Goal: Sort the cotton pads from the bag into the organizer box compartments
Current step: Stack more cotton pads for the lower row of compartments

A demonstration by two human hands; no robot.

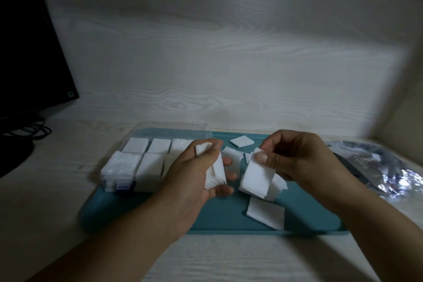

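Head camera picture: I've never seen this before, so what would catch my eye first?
Two hands in the middle, each holding a stack of white cotton pads: the left hand grips one stack, the right hand pinches another. They hover over a teal tray with loose pads on it. At the tray's left end sits a clear organizer box, its visible compartments filled with white pads, and a shiny bag lies to the right.
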